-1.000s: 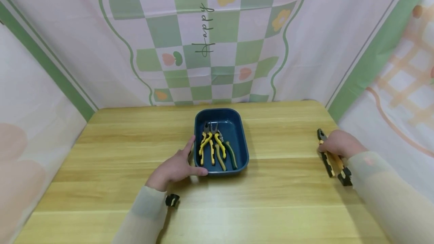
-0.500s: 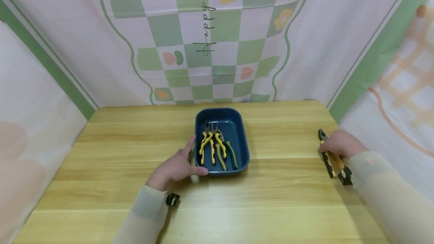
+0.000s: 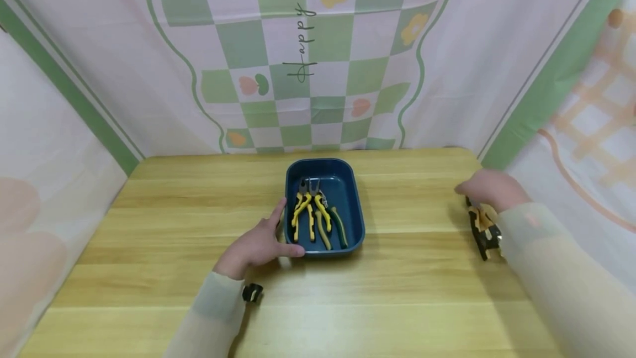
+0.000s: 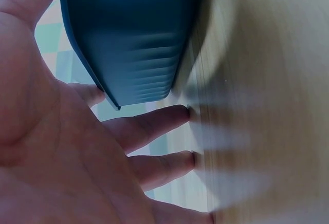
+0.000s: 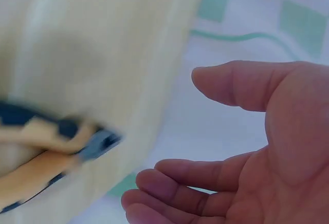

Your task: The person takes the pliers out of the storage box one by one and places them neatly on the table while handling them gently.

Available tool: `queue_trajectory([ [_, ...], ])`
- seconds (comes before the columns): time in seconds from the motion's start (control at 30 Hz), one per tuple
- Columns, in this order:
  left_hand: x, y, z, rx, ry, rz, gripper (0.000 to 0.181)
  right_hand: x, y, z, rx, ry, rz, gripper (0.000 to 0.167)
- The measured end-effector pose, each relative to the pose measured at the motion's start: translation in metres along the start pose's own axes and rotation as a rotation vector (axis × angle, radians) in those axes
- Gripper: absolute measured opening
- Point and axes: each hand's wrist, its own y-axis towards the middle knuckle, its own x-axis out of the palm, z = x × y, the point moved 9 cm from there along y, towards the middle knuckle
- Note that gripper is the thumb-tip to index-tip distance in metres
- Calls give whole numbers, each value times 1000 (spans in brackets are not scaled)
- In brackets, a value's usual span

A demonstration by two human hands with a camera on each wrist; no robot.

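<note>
A dark blue tray (image 3: 345,187) stands on the table. Inside lie two yellow-and-black pliers (image 3: 326,219) and a tool with one green and one tan handle (image 3: 340,228). My left hand (image 3: 255,245) touches the tray's near-left corner, thumb and index finger spread along the rim (image 4: 77,52). Its other fingers reach down to the tabletop in the left wrist view. At the right, my right hand (image 3: 497,188) hovers above another pair of yellow-and-black pliers (image 5: 67,136), partly hiding them in the head view. Nothing lies between its thumb and fingers.
A light wood table (image 3: 199,192) carries everything. A printed curtain (image 3: 278,48) hangs right behind its far edge, with more cloth at both sides. Small black clips (image 3: 253,293) sit at the sleeve cuffs.
My right hand has let go of the pliers at the right and risen away from them, toward the far edge. The pliers stay on the table. The left hand and tray have not moved.
</note>
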Motion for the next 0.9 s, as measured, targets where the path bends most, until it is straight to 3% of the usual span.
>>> queue_trajectory([
  [0.23,0,-1,0,-7,4,0,122,-16,3,-49,-41,54,62,79],
  [0.43,-1,-1,0,-13,5,6,121,-23,6,-90,-9,138,26,52],
  [0.67,0,-1,-2,-11,3,1,122,-25,3,-152,-36,272,-19,48],
  [0.9,0,0,-3,-6,-6,1,122,-26,5,-213,-103,211,-1,50],
])
